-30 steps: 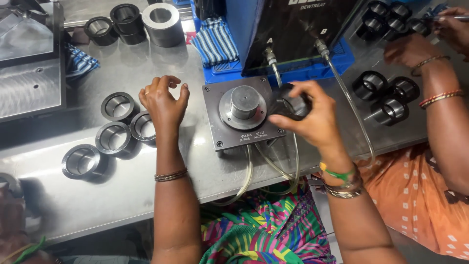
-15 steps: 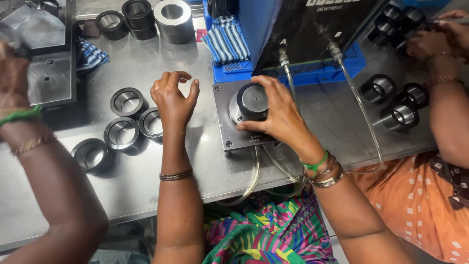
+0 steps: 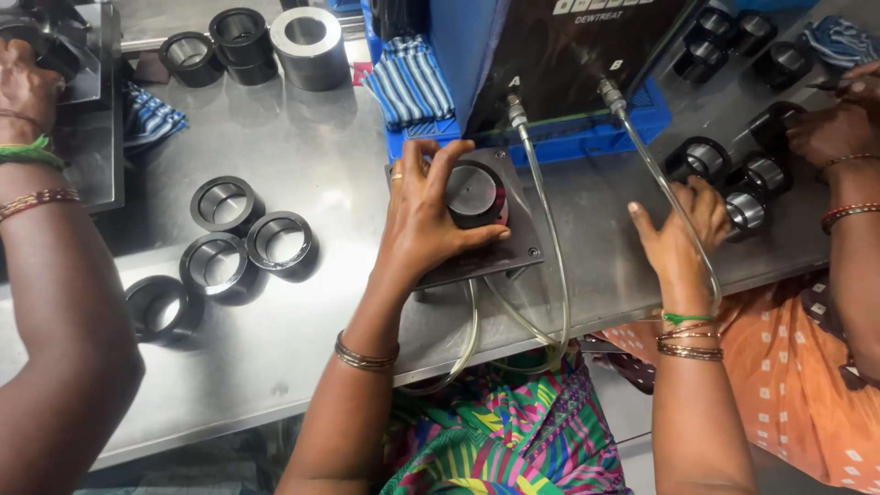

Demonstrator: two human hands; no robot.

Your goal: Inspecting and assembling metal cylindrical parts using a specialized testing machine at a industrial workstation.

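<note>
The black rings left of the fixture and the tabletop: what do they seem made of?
The black rings look like machined metal: dark outer coat, bright bare bores. The tabletop looks like brushed steel sheet, with dull reflections. The left hand grips a similar ring on the fixture plate.

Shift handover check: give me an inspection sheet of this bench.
Surface: steel table, shiny.
Job's things: black ring on the square fixture plate.
Clutter: four loose rings at left, more rings at right, striped cloth.
Hands: left hand grips the ring on the plate; right hand touches a right-side ring.
Cables: two clear tubes run from the blue machine.
Surroundings: co-workers' arms on both sides.
</note>
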